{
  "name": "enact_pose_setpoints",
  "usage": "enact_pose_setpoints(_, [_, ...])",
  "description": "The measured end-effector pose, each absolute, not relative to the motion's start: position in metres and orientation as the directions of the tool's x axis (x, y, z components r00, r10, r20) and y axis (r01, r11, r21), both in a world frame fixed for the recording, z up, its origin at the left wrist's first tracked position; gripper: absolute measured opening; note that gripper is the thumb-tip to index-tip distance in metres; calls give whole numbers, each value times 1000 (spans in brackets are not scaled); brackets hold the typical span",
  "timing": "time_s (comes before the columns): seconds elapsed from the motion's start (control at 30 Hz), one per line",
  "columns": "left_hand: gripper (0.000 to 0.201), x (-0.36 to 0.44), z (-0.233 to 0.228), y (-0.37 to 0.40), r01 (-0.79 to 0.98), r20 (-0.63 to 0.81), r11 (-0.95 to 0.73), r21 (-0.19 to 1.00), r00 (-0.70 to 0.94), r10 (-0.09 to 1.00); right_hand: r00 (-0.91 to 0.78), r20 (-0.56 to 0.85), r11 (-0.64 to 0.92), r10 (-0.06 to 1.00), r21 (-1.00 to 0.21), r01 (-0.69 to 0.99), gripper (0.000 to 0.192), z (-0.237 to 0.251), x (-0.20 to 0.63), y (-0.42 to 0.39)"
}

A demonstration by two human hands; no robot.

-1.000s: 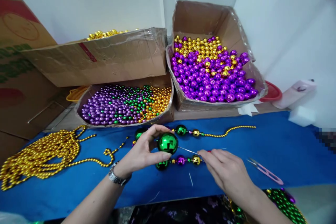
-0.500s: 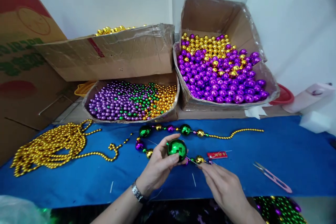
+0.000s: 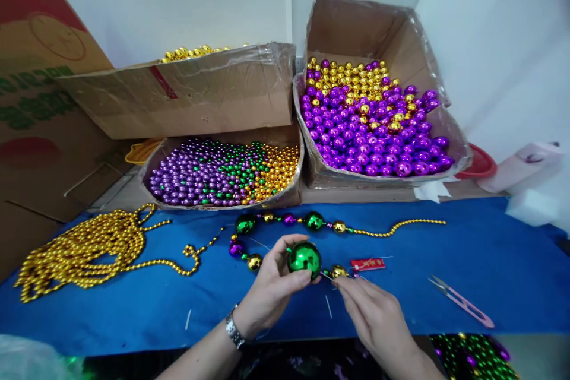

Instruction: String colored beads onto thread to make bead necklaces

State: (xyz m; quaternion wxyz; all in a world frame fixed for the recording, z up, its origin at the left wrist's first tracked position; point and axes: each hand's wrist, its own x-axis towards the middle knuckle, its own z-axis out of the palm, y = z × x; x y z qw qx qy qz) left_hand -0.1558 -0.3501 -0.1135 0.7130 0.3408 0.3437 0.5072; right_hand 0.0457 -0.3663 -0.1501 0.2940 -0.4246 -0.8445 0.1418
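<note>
My left hand [image 3: 271,285] is closed round a large shiny green bead [image 3: 304,260], thumb in front and fingers behind. Fingertips pinched, my right hand [image 3: 376,314] holds a thin needle [image 3: 327,276] whose tip meets the green bead's lower right side. Just behind the right fingertips is a gold bead [image 3: 338,272], with smaller beads partly hidden beside it. Behind both hands, a bead strand [image 3: 289,219] of green, gold and purple beads curves over the blue cloth [image 3: 146,320] and runs into a gold bead chain [image 3: 394,229] on the right.
Pink-handled thread snips [image 3: 463,301] lie at right, near a small red packet [image 3: 367,264]. A heap of gold bead chain [image 3: 84,252] covers the left. At the back stand a carton of small beads [image 3: 222,208] and a carton of larger purple and gold beads [image 3: 329,178].
My left hand and the green bead have shifted slightly right and down, nearer my right fingertips. Less of the needle shows between bead and fingers.
</note>
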Motion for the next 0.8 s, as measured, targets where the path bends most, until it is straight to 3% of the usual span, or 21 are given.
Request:
enact_pose_setpoints(0.27, [50,-151,-121,-354,-468,-147,236,851,220,965,-410,209,427,888,-709,561,22,-135,33,-368])
enact_pose_setpoints(0.57, [49,-152,-112,-345,-392,-144,216,894,205,968,-429,231,451,873,-715,534,27,-127,36,-358])
enact_pose_setpoints(0.8, [49,-141,-85,-318,-249,-77,167,954,334,939,-417,129,332,899,-823,461,15,-103,50,-325])
